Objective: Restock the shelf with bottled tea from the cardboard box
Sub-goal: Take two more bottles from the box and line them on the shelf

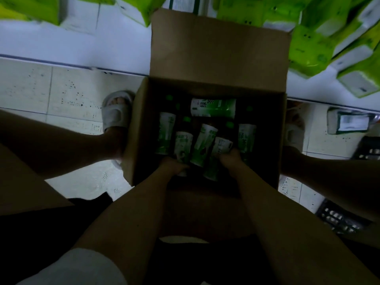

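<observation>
An open cardboard box (218, 50) stands on the floor between my feet, its far flap raised. Inside are several tea bottles with green and white labels and green caps; one tea bottle (213, 108) lies sideways at the far end, the others stand tilted. My left hand (172, 164) is down in the box, closed around the lower part of a tea bottle (183, 147). My right hand (230, 159) is closed on another tea bottle (221, 147) beside it. The box interior is dark.
A white low shelf (72, 50) runs across the far side, carrying green and white packages (312, 42). My slippered feet (117, 112) flank the box on the tiled floor. A dark crate (339, 219) sits at the right, with a small package (349, 122) beyond it.
</observation>
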Tool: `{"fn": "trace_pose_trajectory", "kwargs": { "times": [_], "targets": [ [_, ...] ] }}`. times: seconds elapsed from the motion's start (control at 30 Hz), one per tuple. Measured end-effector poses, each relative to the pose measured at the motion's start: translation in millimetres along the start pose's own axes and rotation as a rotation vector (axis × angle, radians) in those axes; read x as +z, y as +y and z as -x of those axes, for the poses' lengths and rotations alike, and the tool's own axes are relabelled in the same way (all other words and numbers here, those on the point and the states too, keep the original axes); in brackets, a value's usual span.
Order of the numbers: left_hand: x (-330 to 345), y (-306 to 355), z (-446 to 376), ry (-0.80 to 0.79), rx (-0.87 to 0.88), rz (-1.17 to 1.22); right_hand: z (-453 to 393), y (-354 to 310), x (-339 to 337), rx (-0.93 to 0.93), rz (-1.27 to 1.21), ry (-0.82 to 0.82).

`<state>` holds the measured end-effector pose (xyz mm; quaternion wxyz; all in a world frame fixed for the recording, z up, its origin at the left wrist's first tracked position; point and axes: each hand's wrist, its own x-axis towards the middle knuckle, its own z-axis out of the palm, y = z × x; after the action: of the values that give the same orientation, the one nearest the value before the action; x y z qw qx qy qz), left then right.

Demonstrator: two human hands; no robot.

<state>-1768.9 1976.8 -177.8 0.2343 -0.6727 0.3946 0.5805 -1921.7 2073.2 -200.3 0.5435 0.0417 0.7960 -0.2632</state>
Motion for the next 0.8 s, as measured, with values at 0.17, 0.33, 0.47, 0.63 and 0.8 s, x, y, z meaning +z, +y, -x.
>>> {"fn": "trace_pose_trajectory", "kwargs": {
  "times": [0.17, 0.33, 0.47, 0.63, 0.8],
  "targets": [
    [-7, 6, 22, -0.114, 0.026, 0.050, 29, -7, -10, -0.086, 0.029, -0.044],
    [-17, 5, 51, -0.192, 0.017, 0.163, 62, -13, -10, -0.205, 0.008, -0.029],
    [-27, 2, 77, -0.254, 0.068, 0.225, 82, -13, -7, -0.269, -0.069, 0.003],
    [-43, -1, 112, -0.298, 0.216, 0.171, 125, -26, -14, -0.265, -0.200, -0.011],
    [-61, 11, 142, -0.354, 0.404, 0.246, 150, -58, -32, -0.379, -0.347, -0.011]
  ]
}}
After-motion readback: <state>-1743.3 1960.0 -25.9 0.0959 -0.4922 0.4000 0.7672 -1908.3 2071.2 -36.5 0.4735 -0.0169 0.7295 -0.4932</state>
